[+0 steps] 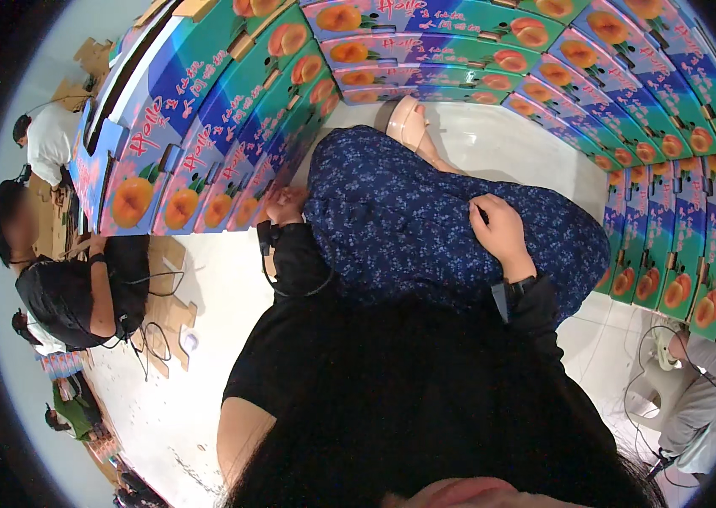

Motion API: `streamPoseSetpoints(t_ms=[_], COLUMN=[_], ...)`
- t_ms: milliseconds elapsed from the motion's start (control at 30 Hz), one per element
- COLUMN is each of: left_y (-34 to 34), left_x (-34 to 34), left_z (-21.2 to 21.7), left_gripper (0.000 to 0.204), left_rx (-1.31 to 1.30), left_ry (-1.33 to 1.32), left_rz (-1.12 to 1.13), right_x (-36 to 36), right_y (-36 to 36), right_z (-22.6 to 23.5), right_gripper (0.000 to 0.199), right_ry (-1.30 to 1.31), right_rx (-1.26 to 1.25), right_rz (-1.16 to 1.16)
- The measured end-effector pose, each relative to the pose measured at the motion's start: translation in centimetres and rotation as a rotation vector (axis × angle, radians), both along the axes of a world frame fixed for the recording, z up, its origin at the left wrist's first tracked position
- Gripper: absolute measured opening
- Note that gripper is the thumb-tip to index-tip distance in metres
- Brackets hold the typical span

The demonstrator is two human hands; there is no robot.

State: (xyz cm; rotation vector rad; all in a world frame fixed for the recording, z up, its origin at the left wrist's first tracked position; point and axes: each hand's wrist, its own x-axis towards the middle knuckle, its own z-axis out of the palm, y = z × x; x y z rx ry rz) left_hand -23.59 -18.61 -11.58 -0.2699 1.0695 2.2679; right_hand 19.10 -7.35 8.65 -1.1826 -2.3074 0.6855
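My right hand point(502, 231) rests on my thigh, on dark blue flower-patterned cloth point(400, 207). Its fingers lie loosely over the cloth, and it holds nothing. To the left, my left hand point(287, 206) is beside my knee, close to a stack of fruit cartons point(184, 144). The fingers there are curled together, and whatever may be in them is hidden. These cartons are blue, pink and green with printed peaches. Dark bands with cables circle both wrists.
More stacked cartons point(425, 55) stand ahead and a further row point(663, 229) to the right. On the left, a person in black point(70, 296) sits near flat cardboard pieces point(167, 313). Another person's grey-clad legs point(705, 398) and a stool point(658, 389) are at the right.
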Motion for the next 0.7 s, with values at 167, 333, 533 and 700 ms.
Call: streamPoseSetpoints(t_ms=[167, 333, 533, 700], left_y=[-3.3, -1.6, -2.0, -4.2], left_x=[-2.1, -0.4, 3.1, 0.8], left_z=[-2.6, -1.7, 3.2, 1.0], left_gripper=[0.025, 0.013, 0.019, 0.018], left_rx=[-0.154, -0.233, -0.893, -0.104], left_ry=[0.26, 0.178, 0.941, 0.427], left_rz=[-0.051, -0.024, -0.253, -0.156], right_x=[-0.6, -0.3, -0.1, -1.0], right_y=[0.6, 1.0, 1.2, 1.0], right_z=[0.3, 0.0, -0.2, 0.4], right_gripper=[0.018, 0.018, 0.018, 0.018], right_ry=[-0.011, -0.037, -0.036, -0.011], right_rx=[-0.02, -0.036, -0.023, -0.028], right_rz=[0.013, -0.031, -0.038, 0.005])
